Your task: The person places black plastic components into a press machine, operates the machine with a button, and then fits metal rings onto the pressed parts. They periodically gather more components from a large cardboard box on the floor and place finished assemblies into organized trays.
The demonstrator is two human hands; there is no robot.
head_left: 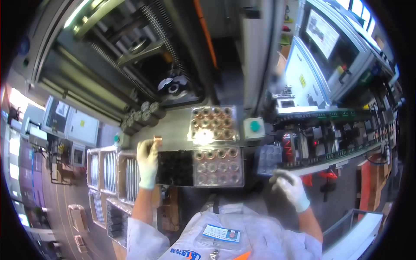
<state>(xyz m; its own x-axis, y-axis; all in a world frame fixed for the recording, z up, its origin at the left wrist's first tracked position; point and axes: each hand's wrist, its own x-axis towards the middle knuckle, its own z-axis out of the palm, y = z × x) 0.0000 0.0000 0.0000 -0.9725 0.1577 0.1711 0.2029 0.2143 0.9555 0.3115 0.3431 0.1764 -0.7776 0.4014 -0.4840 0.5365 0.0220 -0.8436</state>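
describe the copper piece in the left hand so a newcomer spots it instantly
Start at the grey metal worktop near the view's centre. At its front left is the white-gloved left hand. It pinches a small copper-coloured piece, held alone, unlike the round parts grouped in clear trays.

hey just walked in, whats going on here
A person in white gloves stands at a machine bench. Their left hand pinches a small copper-coloured piece, held up left of two clear trays. The right hand is away to the right, with nothing visible in its grasp. The far tray holds rows of copper-coloured parts; in the near tray, such parts show clearly only in the far row.
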